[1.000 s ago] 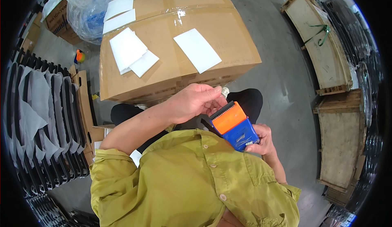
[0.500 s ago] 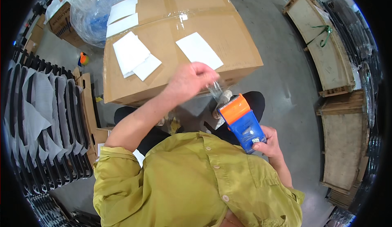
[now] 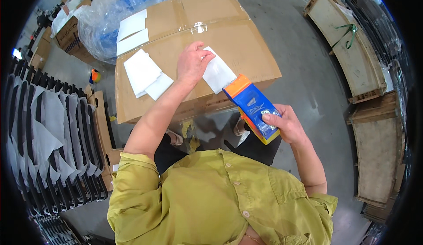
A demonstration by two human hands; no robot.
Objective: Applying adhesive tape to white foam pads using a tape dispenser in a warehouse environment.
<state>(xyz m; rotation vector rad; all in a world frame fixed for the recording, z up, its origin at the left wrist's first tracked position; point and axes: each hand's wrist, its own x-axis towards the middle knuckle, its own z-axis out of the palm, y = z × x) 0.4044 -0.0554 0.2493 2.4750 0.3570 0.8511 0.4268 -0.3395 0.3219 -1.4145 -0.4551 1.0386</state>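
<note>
My right hand (image 3: pixel 288 123) grips a blue and orange tape dispenser (image 3: pixel 253 104) by its lower end, thumb on top. The dispenser's orange toothed end meets the near corner of a white paper sheet (image 3: pixel 219 74) on a large cardboard box (image 3: pixel 246 46). At the sheet's far corner, my left hand (image 3: pixel 192 63) is closed in a pinch. Its fingertips hold the end of a clear tape strip, hard to make out against the white sheet. To the left on the box lie several overlapping white sheets (image 3: pixel 140 71).
Plastic-wrapped blue goods (image 3: pixel 128 15) stand behind the box at far left. Black frames with grey sheeting (image 3: pixel 48 126) are stacked at left. Wooden crates (image 3: pixel 376 143) line the right side. Grey floor (image 3: pixel 304 68) runs between box and crates.
My left hand has moved forward to the far end of the sheet, over the box. The tape dispenser in my right hand has come up and forward to the sheet's near end.
</note>
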